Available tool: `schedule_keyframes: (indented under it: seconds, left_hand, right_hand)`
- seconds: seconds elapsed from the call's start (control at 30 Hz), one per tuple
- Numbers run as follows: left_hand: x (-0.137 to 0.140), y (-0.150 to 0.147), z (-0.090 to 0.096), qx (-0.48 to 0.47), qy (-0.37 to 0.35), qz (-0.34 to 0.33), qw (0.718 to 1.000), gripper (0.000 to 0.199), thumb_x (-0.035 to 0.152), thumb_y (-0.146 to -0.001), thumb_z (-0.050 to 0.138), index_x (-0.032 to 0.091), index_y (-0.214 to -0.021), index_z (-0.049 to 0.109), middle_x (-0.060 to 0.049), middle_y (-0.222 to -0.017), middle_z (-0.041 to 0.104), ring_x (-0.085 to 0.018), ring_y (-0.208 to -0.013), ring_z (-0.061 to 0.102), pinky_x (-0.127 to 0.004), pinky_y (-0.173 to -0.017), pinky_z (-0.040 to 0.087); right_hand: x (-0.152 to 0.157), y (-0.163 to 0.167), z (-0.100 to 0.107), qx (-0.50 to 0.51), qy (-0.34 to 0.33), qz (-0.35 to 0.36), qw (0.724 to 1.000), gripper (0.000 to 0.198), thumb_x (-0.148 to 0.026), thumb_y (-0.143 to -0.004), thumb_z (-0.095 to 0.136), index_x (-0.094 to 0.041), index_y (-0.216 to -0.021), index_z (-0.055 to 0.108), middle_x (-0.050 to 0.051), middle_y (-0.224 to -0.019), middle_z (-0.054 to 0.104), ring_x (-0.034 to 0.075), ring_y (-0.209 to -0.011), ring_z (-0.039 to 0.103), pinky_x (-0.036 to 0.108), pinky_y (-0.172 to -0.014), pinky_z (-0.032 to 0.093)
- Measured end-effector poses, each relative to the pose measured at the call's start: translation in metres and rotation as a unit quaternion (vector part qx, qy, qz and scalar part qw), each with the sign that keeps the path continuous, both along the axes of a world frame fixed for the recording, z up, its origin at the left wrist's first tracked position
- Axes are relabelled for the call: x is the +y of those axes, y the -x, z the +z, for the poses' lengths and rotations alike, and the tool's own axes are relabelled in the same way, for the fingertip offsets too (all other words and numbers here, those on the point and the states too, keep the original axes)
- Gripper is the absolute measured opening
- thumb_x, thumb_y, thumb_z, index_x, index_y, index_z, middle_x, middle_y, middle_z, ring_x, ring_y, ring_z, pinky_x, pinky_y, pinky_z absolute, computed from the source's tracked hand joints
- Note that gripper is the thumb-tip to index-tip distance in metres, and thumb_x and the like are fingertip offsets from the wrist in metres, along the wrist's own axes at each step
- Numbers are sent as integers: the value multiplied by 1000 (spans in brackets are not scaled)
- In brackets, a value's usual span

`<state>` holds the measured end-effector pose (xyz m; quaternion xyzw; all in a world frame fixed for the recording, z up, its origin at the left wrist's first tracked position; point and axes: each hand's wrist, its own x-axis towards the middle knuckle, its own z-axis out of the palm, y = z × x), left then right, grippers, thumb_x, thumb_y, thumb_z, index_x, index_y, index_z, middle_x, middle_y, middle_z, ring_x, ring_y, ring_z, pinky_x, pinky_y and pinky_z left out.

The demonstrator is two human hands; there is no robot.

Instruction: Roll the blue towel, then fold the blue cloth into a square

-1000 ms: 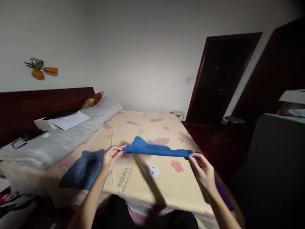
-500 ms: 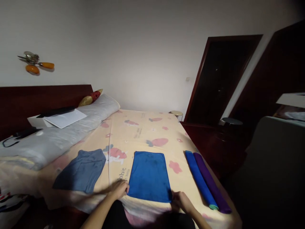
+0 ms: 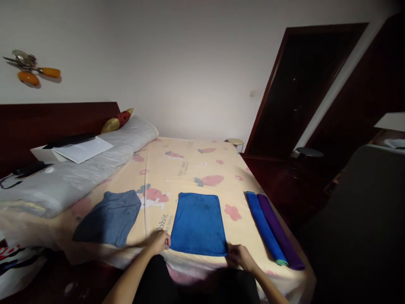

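A blue towel (image 3: pixel 199 223) lies flat on the bed in front of me, its near edge close to the mattress edge. My left hand (image 3: pixel 160 242) pinches its near left corner. At the near right corner, my right hand (image 3: pixel 241 256) is closed on the cloth, with the fingers partly in shadow. To the left lies a grey-blue cloth (image 3: pixel 110 217), spread with uneven edges. On the right, a rolled blue towel (image 3: pixel 265 228) and a rolled purple towel (image 3: pixel 280 230) rest side by side along the bed's edge.
A patterned sheet (image 3: pixel 186 169) covers the bed. Along the headboard (image 3: pixel 57 120) runs a grey pillow or bolster (image 3: pixel 95 169) with a white box-like object (image 3: pixel 80 150) on it. Beyond the bed stand a round stool (image 3: pixel 236 142) and a dark stool (image 3: pixel 310 152).
The camera view has tilted down slightly, so things sit a little differently in frame. Both hands stay at the towel's near corners, and the towel looks unchanged.
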<state>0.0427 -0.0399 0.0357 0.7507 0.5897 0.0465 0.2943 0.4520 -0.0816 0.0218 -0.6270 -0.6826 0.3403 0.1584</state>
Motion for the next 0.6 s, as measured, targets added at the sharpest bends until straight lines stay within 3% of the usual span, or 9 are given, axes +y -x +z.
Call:
schedule_keyframes:
  seconds: [0.13, 0.3, 0.6]
  left_hand:
    - [4, 0, -3, 4, -35, 35, 999, 13, 14, -68, 63, 21, -77, 68, 0, -88, 70, -14, -88, 62, -23, -78, 43]
    - [8, -3, -7, 18, -54, 65, 996, 11, 15, -70, 65, 23, -78, 67, 2, -82, 71, -14, -86, 63, -24, -78, 42]
    - [12, -13, -19, 59, -62, 98, 992, 6, 18, -79, 62, 17, -84, 65, 0, -86, 71, -14, -84, 63, -31, -82, 46]
  right_hand:
    - [3, 0, -2, 22, -2, -44, 999, 21, -32, -73, 48, -19, -71, 65, 4, -67, 73, 18, -67, 66, 27, -63, 46]
    - [5, 3, -10, 12, -4, -81, 997, 17, -29, -74, 47, -20, -70, 61, 5, -66, 72, 18, -64, 66, 27, -62, 45]
    - [7, 14, -18, -85, 0, -106, 991, 22, -29, -87, 41, -21, -82, 61, 7, -79, 75, 18, -76, 68, 26, -67, 44]
